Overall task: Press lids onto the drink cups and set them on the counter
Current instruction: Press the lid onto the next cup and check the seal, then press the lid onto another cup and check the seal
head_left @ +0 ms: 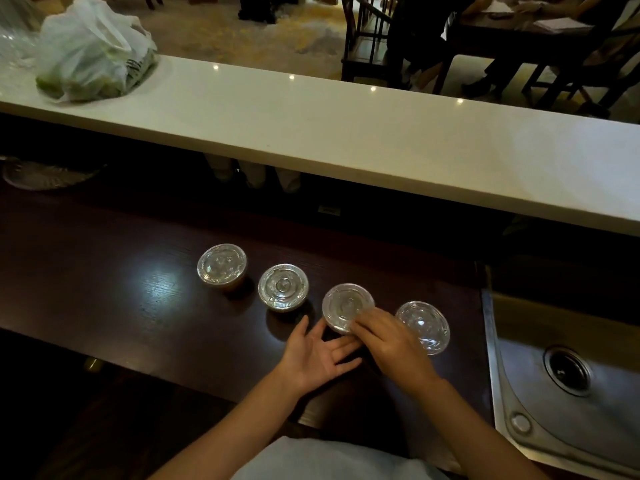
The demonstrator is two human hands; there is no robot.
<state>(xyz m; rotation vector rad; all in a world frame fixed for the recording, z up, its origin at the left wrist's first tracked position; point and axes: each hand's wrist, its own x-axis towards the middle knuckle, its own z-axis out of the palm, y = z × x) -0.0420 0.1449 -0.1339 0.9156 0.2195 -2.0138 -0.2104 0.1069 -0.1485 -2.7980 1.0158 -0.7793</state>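
Several drink cups with clear plastic lids stand in a diagonal row on the dark wooden worktop (104, 271). From the left they are the first cup (221, 267), the second cup (283, 286), the third cup (344, 304) and the fourth cup (424, 325). My right hand (388, 344) rests its fingers on the near edge of the third cup's lid. My left hand (317, 355) lies open, palm up, against the near side of that same cup. The cup bodies are mostly hidden under their lids.
A long white counter (346, 133) runs above and behind the worktop. A white plastic bag (93, 50) of greens sits on its left end. A steel sink (568, 375) lies to the right. Dark chairs and a seated person are beyond the counter.
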